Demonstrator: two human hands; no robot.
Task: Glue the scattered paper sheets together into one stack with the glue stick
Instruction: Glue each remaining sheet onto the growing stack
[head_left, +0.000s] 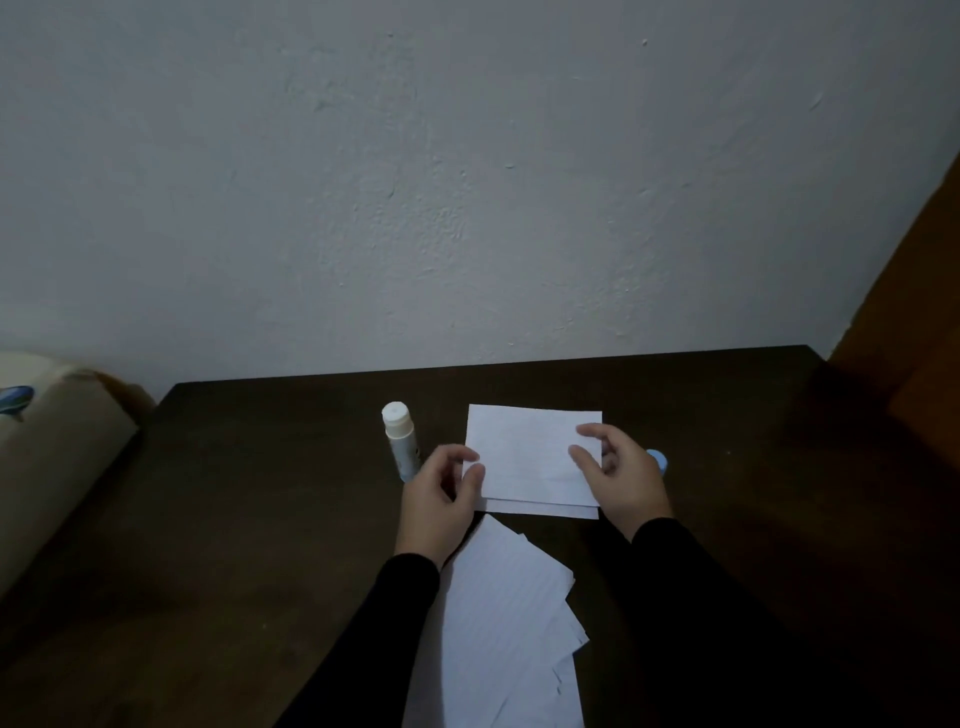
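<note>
On the dark table, a top sheet lies over a second sheet whose near edge peeks out beneath it. The left hand pinches the top sheet's left edge between thumb and forefinger; the right hand curls over its right edge, fingertips pressing the paper. The glue stick lies just left of the sheets, beside the left hand. A blue cap, probably the stick's, shows behind the right hand. Loose sheets fan out between the sleeves
</note>
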